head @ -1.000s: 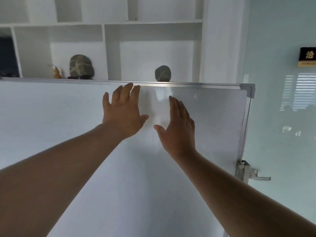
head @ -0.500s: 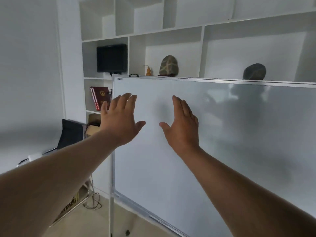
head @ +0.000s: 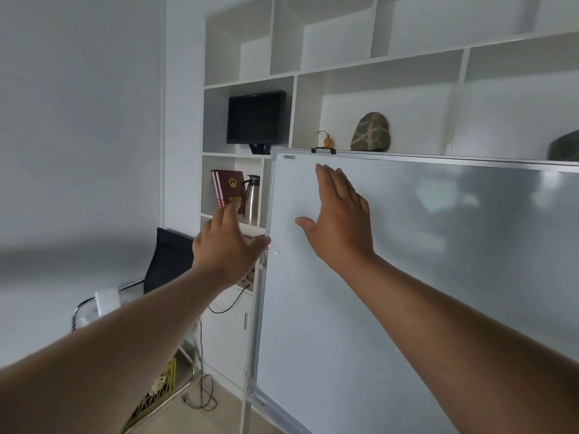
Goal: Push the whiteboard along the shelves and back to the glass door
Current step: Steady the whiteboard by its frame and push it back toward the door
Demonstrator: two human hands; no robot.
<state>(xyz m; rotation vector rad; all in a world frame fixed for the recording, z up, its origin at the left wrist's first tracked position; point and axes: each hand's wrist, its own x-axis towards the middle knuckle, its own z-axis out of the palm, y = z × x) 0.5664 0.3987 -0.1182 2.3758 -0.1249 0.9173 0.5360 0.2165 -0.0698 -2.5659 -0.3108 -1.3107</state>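
Right hand lies flat, fingers spread, on the glossy aluminium-framed whiteboard; left hand, open, thumb at its edge.

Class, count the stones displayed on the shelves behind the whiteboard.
2: a veined stone above the whiteboard's top edge, and a dark stone at far right, partly hidden. More may be hidden.

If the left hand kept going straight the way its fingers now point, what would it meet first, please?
Probably the shelf compartment ahead: the left hand sits just off the whiteboard at its left edge, fingers aimed up toward the red books and the steel flask. Depth is unclear, so which comes first is uncertain.
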